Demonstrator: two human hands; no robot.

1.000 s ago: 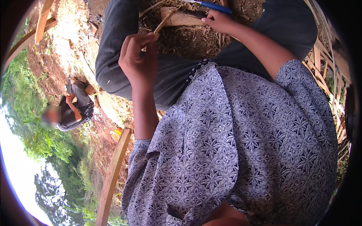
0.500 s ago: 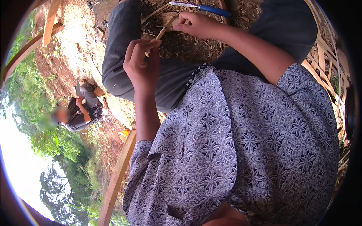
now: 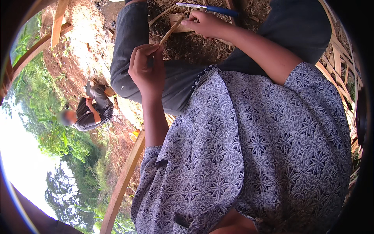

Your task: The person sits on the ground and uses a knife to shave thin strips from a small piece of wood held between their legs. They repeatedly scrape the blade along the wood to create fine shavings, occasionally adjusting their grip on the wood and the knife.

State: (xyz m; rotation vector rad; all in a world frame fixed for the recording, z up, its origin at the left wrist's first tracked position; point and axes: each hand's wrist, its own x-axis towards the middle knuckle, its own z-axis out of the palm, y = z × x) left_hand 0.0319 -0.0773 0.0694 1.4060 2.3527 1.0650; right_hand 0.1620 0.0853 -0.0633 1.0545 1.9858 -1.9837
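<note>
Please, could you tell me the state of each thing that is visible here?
Left grip: closed on the wooden stick.
Wooden stick: held at its near end.
Right grip: curled near the stick's far end; contents unclear.
Blue-handled knife: lying on the ground, blade bare.
Wood piece: lying on the ground, partly covered.
Wood strips: heaped loosely.
Other person: seated.

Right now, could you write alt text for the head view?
The wearer's bare left hand pinches a thin, pale wooden stick, the right hand near its far end; a blue-handled, silver-bladed knife lies beyond on shaving-strewn ground.
</note>
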